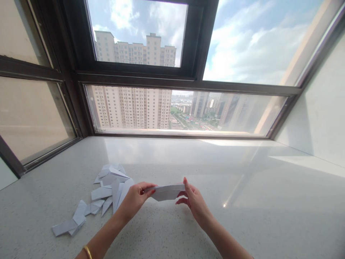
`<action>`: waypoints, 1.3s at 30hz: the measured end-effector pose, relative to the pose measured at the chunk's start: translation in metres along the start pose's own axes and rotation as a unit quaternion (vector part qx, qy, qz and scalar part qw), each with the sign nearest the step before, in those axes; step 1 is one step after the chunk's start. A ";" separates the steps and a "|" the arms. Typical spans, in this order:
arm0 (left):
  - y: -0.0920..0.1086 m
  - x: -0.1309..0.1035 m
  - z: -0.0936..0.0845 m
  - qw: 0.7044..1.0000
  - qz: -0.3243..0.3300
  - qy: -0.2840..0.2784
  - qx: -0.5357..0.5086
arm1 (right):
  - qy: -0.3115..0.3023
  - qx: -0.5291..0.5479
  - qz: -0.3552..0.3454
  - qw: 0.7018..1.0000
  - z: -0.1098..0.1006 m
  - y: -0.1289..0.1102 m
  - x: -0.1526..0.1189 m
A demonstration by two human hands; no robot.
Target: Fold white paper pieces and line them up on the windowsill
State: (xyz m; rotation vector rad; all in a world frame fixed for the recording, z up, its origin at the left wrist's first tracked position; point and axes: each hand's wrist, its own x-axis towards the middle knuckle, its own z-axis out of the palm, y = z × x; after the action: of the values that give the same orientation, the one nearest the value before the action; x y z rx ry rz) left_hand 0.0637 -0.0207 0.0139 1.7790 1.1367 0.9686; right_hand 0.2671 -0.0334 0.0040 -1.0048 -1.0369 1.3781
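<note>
Bay window high in a building, most likely a home.
Dark frames, several panes. Below the window, a broad, pale speckled ledge; right of it, a plain white wall; left of it, a glazed side panel. Beyond it, a residential-looking tower with rows of small openings; streets and greenery far down. Home or office: not certain.

Paper pieces lie left of the held piece, on the windowsill.
</note>
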 end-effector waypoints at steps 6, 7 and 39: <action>0.005 -0.002 0.001 1.000 -0.001 0.010 0.030 | -0.006 -0.054 -0.032 0.998 -0.002 -0.001 0.003; 0.005 -0.002 0.001 0.999 -0.002 0.006 0.033 | -0.007 -0.064 -0.031 0.997 -0.003 0.000 0.004; 0.031 -0.022 -0.004 0.806 -0.222 -0.493 -0.241 | -0.164 -0.100 -0.054 0.980 0.022 -0.004 -0.030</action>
State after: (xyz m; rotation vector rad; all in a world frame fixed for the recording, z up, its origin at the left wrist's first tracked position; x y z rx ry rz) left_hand 0.0635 -0.0496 0.0399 1.2016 0.4917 -0.0394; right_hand 0.2489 -0.0640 0.0138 -0.8654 -1.4785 1.3995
